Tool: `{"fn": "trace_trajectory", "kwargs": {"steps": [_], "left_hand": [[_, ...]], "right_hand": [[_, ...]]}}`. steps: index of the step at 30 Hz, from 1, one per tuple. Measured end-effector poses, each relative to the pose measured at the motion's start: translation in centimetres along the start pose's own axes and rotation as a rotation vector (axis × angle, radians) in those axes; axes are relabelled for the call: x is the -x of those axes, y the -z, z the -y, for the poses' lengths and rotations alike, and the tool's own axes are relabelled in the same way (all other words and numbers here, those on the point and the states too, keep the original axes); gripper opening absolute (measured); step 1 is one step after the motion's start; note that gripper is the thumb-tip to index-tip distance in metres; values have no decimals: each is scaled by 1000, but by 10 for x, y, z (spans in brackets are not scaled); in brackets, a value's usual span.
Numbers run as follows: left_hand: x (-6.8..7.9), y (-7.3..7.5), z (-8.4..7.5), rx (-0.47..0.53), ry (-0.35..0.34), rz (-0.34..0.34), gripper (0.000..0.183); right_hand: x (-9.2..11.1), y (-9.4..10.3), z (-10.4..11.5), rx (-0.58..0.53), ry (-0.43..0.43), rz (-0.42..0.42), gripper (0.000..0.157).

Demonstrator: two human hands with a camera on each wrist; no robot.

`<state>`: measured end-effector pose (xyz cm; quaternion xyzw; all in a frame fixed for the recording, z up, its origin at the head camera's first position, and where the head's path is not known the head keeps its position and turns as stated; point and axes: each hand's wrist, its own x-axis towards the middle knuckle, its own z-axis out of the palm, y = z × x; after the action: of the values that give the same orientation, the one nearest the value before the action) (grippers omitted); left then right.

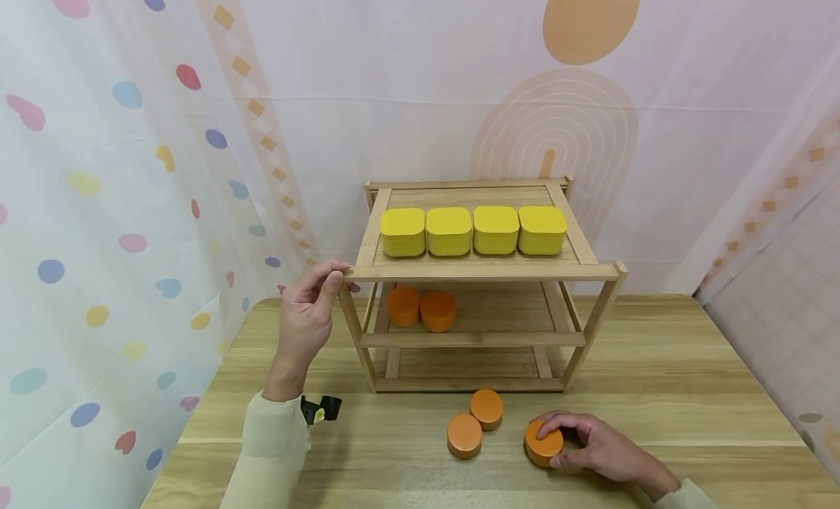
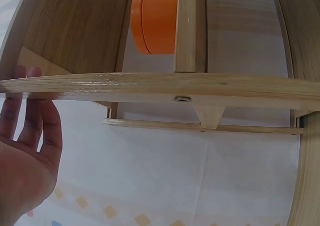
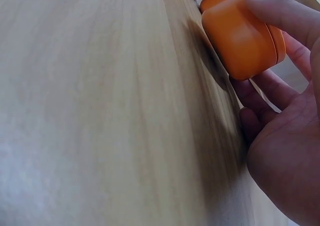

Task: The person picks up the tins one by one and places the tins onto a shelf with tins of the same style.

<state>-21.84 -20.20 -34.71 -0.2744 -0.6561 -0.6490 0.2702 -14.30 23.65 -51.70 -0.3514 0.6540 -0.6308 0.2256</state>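
Right hand (image 1: 600,452): its fingers grasped one round orange lidded container (image 1: 544,443) towards the front of the wood-grain worktop (image 1: 663,378); whether the base touched the surface could not be told. Left hand (image 1: 307,308): thumb and fingers gripped the front left corner of a three-tier wooden rack (image 1: 485,273). Two loose orange containers (image 1: 464,434): stood close together before the rack, left of the held one. Two shelved orange containers (image 1: 437,312): sat side by side, middle tier, left. Four yellow rounded-square boxes (image 1: 449,232): lined the top tier.
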Motion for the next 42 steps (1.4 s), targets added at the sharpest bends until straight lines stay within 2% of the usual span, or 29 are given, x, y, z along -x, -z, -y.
{"fn": "trace_trajectory", "kwargs": {"steps": [6, 13, 18, 23, 28, 35, 42], "left_hand": [[1, 0, 0, 2, 1, -3, 17], [3, -1, 1, 18, -10, -10, 17], [4, -3, 2, 16, -13, -20, 17], [2, -4, 2, 8, -14, -23, 18], [1, -4, 2, 16, -11, -19, 21], [2, -4, 2, 10, -19, -16, 18], [2, -2, 2, 1, -9, -24, 18]], "right_hand": [[-1, 0, 1, 18, 4, -6, 29], [-3, 2, 2, 57, 55, -14, 29], [-5, 1, 4, 53, 54, -10, 29], [-6, 1, 6, 87, 39, -50, 29], [-9, 1, 9, 97, 79, -46, 29], [-12, -3, 15, 190, 74, -76, 30], [-16, -3, 23, 212, 105, -86, 32]]}}
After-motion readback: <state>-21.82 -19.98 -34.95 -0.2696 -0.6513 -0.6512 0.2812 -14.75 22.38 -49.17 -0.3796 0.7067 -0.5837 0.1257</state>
